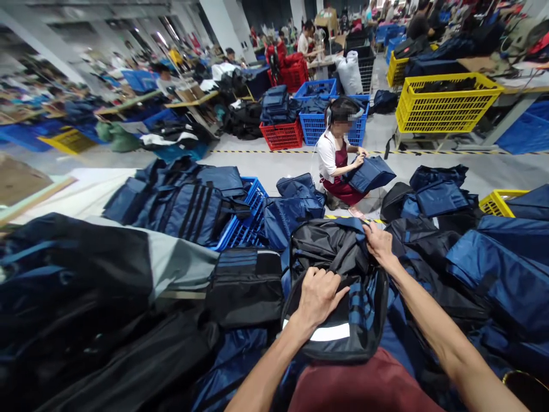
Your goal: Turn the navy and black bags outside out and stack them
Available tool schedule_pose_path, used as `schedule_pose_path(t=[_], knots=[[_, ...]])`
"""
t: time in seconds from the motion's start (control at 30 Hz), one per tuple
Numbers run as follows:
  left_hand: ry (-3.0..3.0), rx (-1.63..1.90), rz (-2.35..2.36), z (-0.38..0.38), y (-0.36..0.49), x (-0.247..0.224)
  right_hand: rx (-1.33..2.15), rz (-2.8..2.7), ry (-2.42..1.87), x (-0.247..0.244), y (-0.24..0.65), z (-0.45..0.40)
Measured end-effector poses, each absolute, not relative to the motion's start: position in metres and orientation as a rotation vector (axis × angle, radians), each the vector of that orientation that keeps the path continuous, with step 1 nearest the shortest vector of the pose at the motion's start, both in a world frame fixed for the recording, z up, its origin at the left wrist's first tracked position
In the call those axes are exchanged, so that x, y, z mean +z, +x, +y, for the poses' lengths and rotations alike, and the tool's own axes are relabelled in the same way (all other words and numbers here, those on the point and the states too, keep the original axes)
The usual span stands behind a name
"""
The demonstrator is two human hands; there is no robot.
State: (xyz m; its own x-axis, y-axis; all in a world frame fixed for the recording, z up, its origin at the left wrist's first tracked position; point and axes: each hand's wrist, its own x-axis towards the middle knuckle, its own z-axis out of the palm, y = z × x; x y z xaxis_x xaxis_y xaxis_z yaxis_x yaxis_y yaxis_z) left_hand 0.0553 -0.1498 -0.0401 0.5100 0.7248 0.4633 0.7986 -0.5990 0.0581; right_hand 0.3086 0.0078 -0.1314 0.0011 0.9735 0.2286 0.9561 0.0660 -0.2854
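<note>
Directly in front of me is a black and navy backpack point(364, 337) with a white strip and blue webbing stripes on its front panel. Its top gapes, showing crumpled black lining. My left hand point(319, 297) lies at the near side of the opening, fingers curled into the black fabric and thumb sticking out to the right. At the far right corner, my right hand point(380, 243) pinches the navy rim of the same backpack. The tips of my left fingers are partly hidden in the folds. To its left sits another black bag point(246, 292) with blue stripes.
Navy and black bags point(501, 269) are piled on my right, and more bags point(184, 200) lie by a blue crate point(253, 212). A person point(337, 154) squats ahead, holding a navy piece point(371, 173). Behind are a red crate point(281, 135) and a yellow crate point(441, 106).
</note>
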Motion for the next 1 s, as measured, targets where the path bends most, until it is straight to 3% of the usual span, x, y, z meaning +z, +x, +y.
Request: schedule_pose_path(t=[0.13,0.2,0.3,0.47,0.57,0.77,0.9,1.0], knots=[[-2.557,-0.697,-1.109,-0.13,0.068,0.038,0.031,-1.876,-1.894,-0.083,0.338,0.061],[-2.54,-0.717,-1.041,-0.108,0.076,0.053,0.005,-1.766,-1.963,-0.066,0.356,0.091],[-2.576,-0.69,-1.104,-0.077,0.084,0.02,0.078,-1.749,-2.085,-0.077,0.371,0.109],[-2.591,-0.571,-1.462,-0.088,0.078,-0.108,0.529,-1.747,-2.357,-0.161,0.352,0.057],[-2.542,-0.608,-1.562,-0.11,0.065,-0.151,0.648,-1.66,-2.432,-0.197,0.352,0.025],[-2.512,-0.804,-1.706,-0.115,0.05,-0.155,0.734,-1.523,-2.495,-0.197,0.399,0.017],[-2.443,-0.919,-2.017,-0.107,0.066,-0.144,0.612,-1.396,-2.192,-0.172,0.409,0.039],[-2.393,-0.833,-2.122,-0.094,0.08,-0.132,0.777,-1.462,-1.967,-0.163,0.385,0.05]])
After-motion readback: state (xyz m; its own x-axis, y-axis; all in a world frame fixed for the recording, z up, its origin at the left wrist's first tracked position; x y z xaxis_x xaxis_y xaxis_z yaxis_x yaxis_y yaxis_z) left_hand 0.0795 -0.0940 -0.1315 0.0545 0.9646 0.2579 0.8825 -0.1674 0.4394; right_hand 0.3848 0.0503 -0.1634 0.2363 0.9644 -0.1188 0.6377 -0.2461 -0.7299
